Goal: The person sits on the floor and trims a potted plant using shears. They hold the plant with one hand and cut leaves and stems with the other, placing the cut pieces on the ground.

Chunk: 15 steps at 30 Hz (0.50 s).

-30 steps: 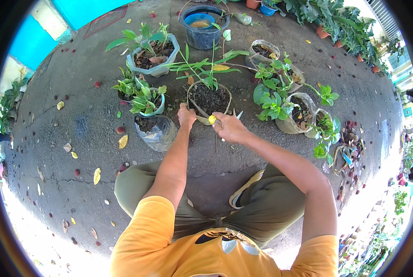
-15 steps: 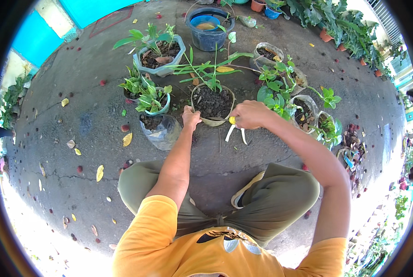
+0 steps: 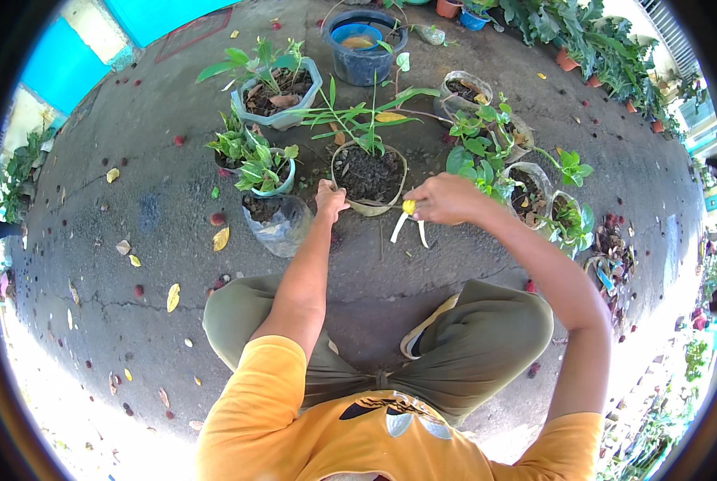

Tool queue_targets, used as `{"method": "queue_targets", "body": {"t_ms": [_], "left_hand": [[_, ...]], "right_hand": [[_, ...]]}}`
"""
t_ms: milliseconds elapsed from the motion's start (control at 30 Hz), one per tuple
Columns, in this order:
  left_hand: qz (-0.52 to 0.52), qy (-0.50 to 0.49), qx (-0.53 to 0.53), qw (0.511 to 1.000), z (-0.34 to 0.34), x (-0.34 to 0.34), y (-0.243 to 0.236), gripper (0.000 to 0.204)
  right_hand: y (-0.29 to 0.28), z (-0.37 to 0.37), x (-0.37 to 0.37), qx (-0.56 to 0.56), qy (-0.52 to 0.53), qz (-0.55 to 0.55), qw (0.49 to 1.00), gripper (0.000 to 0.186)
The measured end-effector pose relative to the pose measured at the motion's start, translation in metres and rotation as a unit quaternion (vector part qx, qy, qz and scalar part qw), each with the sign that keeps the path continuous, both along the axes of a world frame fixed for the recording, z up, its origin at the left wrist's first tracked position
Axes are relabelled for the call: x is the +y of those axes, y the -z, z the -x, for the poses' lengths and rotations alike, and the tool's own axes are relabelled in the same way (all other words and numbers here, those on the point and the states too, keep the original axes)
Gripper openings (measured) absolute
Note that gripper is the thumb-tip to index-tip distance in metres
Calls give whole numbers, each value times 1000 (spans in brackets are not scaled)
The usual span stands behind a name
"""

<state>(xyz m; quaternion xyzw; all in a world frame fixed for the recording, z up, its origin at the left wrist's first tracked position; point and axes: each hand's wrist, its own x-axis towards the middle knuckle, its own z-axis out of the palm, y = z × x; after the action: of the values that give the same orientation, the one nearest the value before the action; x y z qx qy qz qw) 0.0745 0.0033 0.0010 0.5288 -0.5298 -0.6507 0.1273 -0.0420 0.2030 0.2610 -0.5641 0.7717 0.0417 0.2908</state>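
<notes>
Straight ahead of me stands a round beige pot (image 3: pixel 390 205) with dark soil and a plant with long narrow leaves (image 3: pixel 371 136). My left hand (image 3: pixel 331 201) is closed on the pot's near left rim. My right hand (image 3: pixel 448 200) is closed round a small tool with a yellow part (image 3: pixel 409 207); two white strips (image 3: pixel 410 228) hang below it. The rest of the tool is hidden by the fingers. This hand is just right of the pot, slightly apart from its rim. Beside my left hand sits a clear plastic bag of soil (image 3: pixel 282 232).
Potted leafy plants in a pale blue basin (image 3: pixel 282 120) and a small pot (image 3: pixel 282 186) stand left. Bagged plants (image 3: pixel 531 192) line the right. A dark bucket (image 3: pixel 358 68) holding a blue pail is beyond. Fallen leaves (image 3: pixel 173 297) dot the concrete.
My right hand with the yellow tool has shifted slightly right, away from the pot's rim. My left hand keeps its hold on the pot.
</notes>
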Motion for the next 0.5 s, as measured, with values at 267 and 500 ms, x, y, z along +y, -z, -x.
{"method": "queue_targets", "body": {"t_ms": [267,500], "left_hand": [[-12,0,3,1000,-1,0,-6,23],[-52,6,30,998,-2,-5,-4,21]], "right_hand": [[40,-9,9,-44,91,38,994,42],[-34,19,13,3,49,50,998,35]]}}
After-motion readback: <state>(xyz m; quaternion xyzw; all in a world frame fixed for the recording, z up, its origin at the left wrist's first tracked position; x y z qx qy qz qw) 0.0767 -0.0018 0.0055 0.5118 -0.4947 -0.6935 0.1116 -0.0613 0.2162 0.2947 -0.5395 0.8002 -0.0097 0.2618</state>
